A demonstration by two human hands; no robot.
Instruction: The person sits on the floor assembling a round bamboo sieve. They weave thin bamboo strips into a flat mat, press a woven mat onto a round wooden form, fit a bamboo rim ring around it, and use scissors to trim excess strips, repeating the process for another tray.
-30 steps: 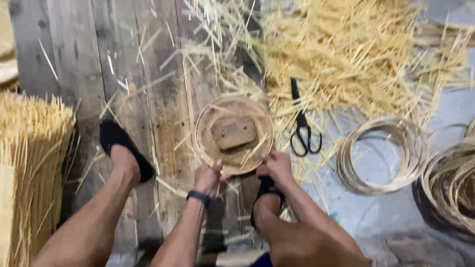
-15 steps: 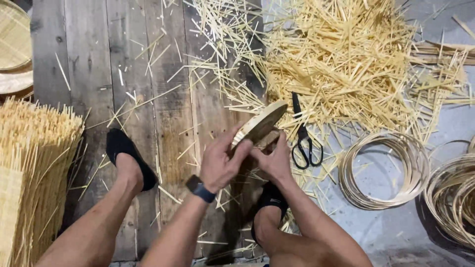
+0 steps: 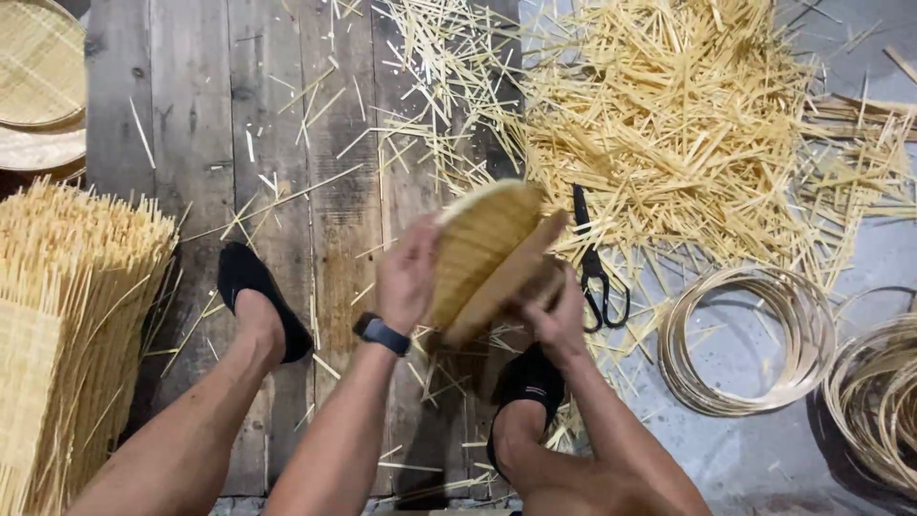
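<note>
A person's left hand (image 3: 406,277) and right hand (image 3: 554,315) clamped a tilted round woven basket (image 3: 482,253) above the plank floor (image 3: 191,143); loose grips could let it drop onto black scissors (image 3: 594,268) just beside.

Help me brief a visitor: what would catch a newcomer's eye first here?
Both hands, left hand and right hand, hold a round woven bamboo tray tilted on edge at centre. Behind it a big heap of cut bamboo splints covers the floor, with black scissors beside the tray.

Woven tray (image 3: 38,62) edge-cropped, upper left
</note>
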